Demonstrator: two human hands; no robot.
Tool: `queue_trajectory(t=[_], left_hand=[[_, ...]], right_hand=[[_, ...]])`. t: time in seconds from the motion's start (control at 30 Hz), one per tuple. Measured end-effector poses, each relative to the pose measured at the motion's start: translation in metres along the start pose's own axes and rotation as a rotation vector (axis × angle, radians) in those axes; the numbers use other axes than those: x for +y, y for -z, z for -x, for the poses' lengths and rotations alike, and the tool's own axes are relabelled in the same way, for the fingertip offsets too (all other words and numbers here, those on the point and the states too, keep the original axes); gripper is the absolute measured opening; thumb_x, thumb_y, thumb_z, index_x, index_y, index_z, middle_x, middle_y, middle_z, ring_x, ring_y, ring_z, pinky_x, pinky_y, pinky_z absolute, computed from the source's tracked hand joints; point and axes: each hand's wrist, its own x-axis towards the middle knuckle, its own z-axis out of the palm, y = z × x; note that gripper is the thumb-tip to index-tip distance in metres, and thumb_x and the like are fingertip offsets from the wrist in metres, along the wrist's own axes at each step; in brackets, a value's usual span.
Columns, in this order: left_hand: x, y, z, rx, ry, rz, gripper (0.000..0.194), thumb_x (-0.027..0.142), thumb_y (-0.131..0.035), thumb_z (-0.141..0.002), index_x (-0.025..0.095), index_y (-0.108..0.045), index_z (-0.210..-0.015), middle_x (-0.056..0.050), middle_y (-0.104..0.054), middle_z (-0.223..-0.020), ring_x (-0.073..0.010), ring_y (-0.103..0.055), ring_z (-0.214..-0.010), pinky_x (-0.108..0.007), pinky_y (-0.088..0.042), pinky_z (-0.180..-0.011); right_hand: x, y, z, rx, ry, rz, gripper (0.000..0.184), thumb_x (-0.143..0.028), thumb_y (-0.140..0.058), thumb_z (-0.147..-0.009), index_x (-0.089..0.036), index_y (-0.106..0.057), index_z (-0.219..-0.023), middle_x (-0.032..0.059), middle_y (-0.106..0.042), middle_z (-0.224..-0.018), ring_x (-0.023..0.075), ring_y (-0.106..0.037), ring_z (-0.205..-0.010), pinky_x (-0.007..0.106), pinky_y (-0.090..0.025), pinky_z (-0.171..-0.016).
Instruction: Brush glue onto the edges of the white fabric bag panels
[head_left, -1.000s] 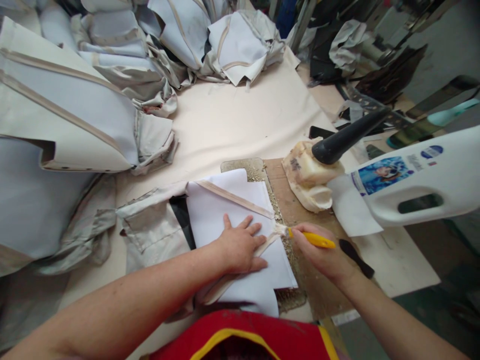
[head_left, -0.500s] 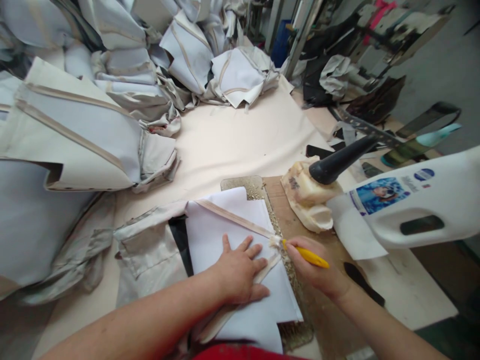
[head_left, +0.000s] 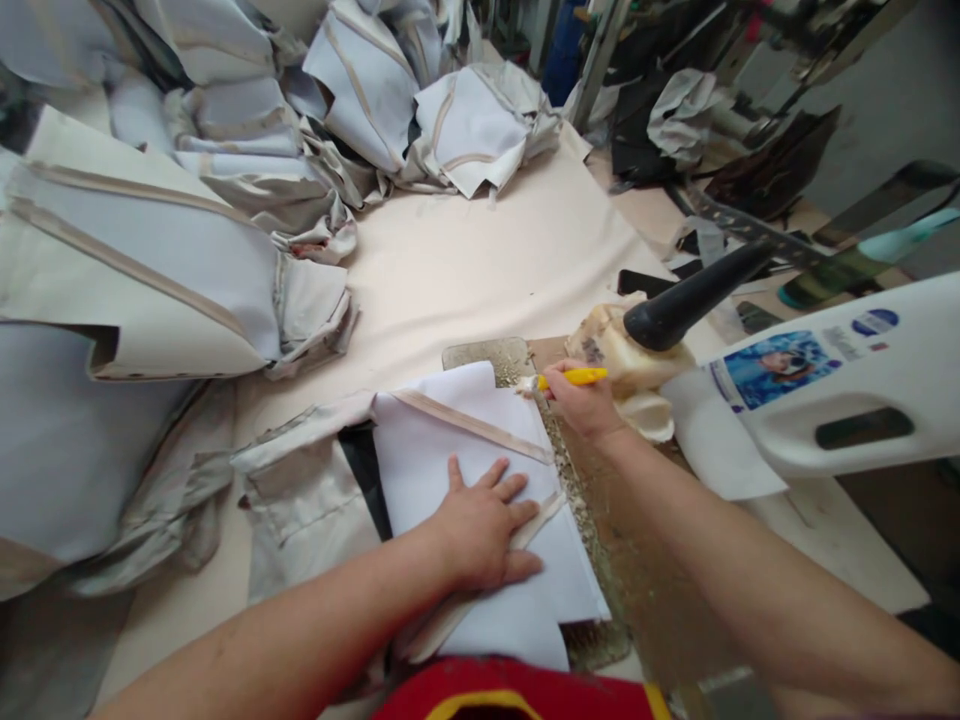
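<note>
My left hand (head_left: 487, 525) lies flat with fingers spread on a white fabric panel (head_left: 427, 430) that has beige strips across it. Grey cloth (head_left: 300, 520) joins the panel's left side. Closed around a yellow-handled brush (head_left: 585, 376) is my right hand (head_left: 589, 405). The brush's pale bristles touch the panel's upper right edge, near its notched corner. Beneath the panel, a board (head_left: 480, 353) crusted with dried residue shows along the right edge.
Right of the board stand a glue-crusted yellowish container (head_left: 592, 335) with a black tube and a cut white plastic jug (head_left: 862, 400). Piles of similar sewn panels (head_left: 150, 240) crowd the left and back. A dark phone-like object (head_left: 645, 284) lies at the back right.
My right hand has moved the brush up and away along the panel's right edge, from the strip's end to the upper corner. My left hand stays in place on the panel.
</note>
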Motion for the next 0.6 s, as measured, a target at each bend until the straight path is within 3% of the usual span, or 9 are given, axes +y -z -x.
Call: queue_trajectory(t=[0.3,0.43,0.6], left_hand=[[-0.001,-0.004,-0.001,0.016,-0.028,-0.012,0.054,0.057,-0.049,-0.08,0.03,-0.043,-0.127,-0.01,-0.032,-0.142,-0.0361,-0.015,-0.132,-0.083,-0.003,-0.082],[0.001,-0.004,-0.002,-0.004,-0.027,-0.049,0.055,0.057,-0.048,-0.081,0.03,-0.042,-0.128,-0.009,-0.03,-0.142,-0.0372,-0.015,-0.132,-0.084,-0.004,-0.081],[0.004,-0.006,-0.002,0.002,-0.016,-0.101,0.053,0.058,-0.045,-0.082,0.03,-0.042,-0.127,-0.008,-0.03,-0.143,-0.0366,-0.015,-0.132,-0.084,-0.007,-0.08]], right_hand=[[-0.003,0.043,0.134,-0.136,-0.13,0.096,0.026,-0.033,-0.046,-0.079,-0.019,-0.051,-0.058,-0.0026,-0.051,-0.055,0.0122,-0.048,-0.055,0.025,-0.036,-0.054],[-0.007,0.049,0.148,-0.14,-0.104,0.115,0.026,-0.03,-0.046,-0.079,-0.019,-0.05,-0.056,-0.0033,-0.051,-0.054,0.0117,-0.048,-0.055,0.024,-0.036,-0.056],[-0.001,0.041,0.158,-0.113,-0.114,0.119,0.025,-0.033,-0.046,-0.081,-0.019,-0.054,-0.062,-0.0021,-0.056,-0.059,0.0128,-0.052,-0.062,0.025,-0.037,-0.062]])
